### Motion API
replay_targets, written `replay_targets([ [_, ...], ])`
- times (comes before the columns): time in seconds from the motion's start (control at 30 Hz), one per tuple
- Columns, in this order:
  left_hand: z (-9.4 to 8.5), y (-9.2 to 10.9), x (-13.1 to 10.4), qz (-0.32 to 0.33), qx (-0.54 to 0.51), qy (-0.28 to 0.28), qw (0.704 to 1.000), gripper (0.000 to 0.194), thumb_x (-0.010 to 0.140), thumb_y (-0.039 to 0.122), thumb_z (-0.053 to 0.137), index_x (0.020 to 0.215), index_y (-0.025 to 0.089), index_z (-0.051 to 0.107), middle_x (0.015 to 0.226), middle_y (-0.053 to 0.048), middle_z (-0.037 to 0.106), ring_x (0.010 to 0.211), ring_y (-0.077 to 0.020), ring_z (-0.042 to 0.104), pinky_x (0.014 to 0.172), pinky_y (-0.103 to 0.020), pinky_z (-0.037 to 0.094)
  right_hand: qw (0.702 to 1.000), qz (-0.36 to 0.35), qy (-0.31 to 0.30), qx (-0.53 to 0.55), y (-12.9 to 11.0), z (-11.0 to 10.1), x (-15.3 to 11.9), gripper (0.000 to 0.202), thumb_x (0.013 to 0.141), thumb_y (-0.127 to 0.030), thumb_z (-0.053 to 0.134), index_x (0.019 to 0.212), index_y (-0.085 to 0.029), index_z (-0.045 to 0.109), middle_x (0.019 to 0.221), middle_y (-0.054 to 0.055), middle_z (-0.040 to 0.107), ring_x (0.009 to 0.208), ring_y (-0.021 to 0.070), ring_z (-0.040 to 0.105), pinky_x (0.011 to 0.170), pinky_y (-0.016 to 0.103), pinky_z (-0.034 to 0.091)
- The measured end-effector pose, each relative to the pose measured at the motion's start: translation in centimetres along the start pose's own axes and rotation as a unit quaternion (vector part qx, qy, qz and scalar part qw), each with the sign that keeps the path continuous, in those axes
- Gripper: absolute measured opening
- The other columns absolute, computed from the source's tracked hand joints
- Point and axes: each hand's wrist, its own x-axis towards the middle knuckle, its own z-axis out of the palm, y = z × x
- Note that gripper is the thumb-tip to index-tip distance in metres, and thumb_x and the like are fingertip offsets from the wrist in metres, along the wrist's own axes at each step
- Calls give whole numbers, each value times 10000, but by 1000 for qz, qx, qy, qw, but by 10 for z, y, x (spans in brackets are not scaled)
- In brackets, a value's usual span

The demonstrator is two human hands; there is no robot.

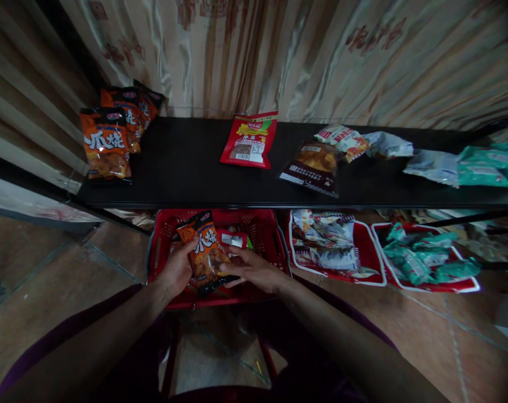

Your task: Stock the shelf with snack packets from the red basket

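An orange and black snack bag [207,249] is held over the red basket [260,224] in front of me. My left hand [179,267] grips its left side, thumb on the front. At its lower right, my right hand [254,270] has its fingers on the bag's edge. Inside the basket, a red packet [233,239] shows partly behind the held bag; the rest of the contents is hidden by my hands. On the black shelf [178,168] above, matching orange snack bags [107,145] stand at the left end.
On the shelf lie a red snack bag [252,140], a brown snack bag [313,167], white bags [388,144] and green bags [489,165]. Below right, one red basket [369,263] holds white packets and another [459,285] holds green packets. A curtain [313,56] hangs behind.
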Motion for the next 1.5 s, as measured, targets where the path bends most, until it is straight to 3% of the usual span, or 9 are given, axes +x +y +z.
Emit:
replay_targets([
  [0.2, -3, -6, 5, 23, -38, 37, 998, 293, 804, 224, 599, 1082, 130, 605, 968, -98, 715, 868, -214, 684, 765, -329, 549, 1000, -22, -3, 4, 10, 2, 3, 404, 667, -332, 749, 1043, -219, 656, 1009, 32, 686, 845, 154, 657, 625, 253, 573],
  [0.37, -5, -6, 5, 56, -65, 70, 994, 238, 781, 169, 620, 1017, 137, 630, 978, -74, 716, 881, -191, 677, 807, -299, 534, 1000, -24, -1, -5, 16, -1, 8, 293, 661, -322, 749, 918, -191, 699, 872, 3, 698, 750, 118, 648, 595, 213, 557],
  [0.53, -5, 0, 8, 53, -63, 64, 995, 205, 798, 198, 615, 992, 138, 641, 977, -73, 715, 874, -184, 678, 810, -293, 527, 1000, -9, 0, 22, 10, 0, 6, 321, 651, -320, 764, 933, -185, 692, 894, 10, 701, 786, 123, 652, 633, 222, 560],
  [0.67, -11, 3, 15, 32, -57, 58, 996, 244, 786, 252, 635, 998, 131, 639, 934, -94, 718, 815, -198, 685, 764, -315, 537, 997, 8, 53, 56, 9, -2, 7, 326, 632, -285, 788, 921, -175, 686, 935, 36, 700, 754, 120, 654, 609, 213, 552],
  [0.8, -19, 2, 21, 43, -61, 85, 994, 245, 778, 239, 643, 1000, 137, 623, 890, -85, 716, 748, -180, 681, 719, -305, 541, 986, 24, 103, 131, 17, 3, 13, 368, 611, -260, 809, 935, -197, 647, 881, 21, 706, 699, 124, 658, 652, 270, 564],
  [0.9, -22, 1, 23, 63, -68, 116, 989, 203, 780, 214, 643, 969, 145, 617, 870, -63, 710, 712, -153, 671, 703, -282, 540, 977, 37, 101, 182, 23, 14, 16, 385, 639, -315, 793, 959, -201, 611, 891, 32, 707, 721, 148, 669, 700, 339, 566],
  [1.1, -18, 5, 24, 77, -70, 159, 982, 122, 792, 215, 635, 897, 154, 627, 792, -37, 700, 653, -141, 659, 646, -275, 553, 970, 41, 118, 208, 26, 25, 18, 398, 504, -281, 863, 733, -166, 559, 766, 11, 702, 717, 152, 672, 734, 336, 549],
  [1.23, -17, 8, 25, 60, -87, 160, 981, 137, 821, 213, 602, 935, 143, 629, 770, -47, 705, 650, -149, 669, 628, -264, 556, 972, 32, 143, 183, 24, 22, 20, 401, 439, -265, 881, 691, -148, 593, 680, -15, 682, 612, 101, 633, 690, 274, 539],
  [1.5, -17, 7, 22, -4, -118, 102, 988, 216, 852, 257, 559, 1008, 124, 630, 850, -83, 722, 731, -184, 689, 714, -306, 556, 974, 56, 95, 200, 21, 31, 15, 401, 432, -274, 887, 734, -147, 656, 677, -7, 698, 619, 116, 654, 643, 251, 546],
])
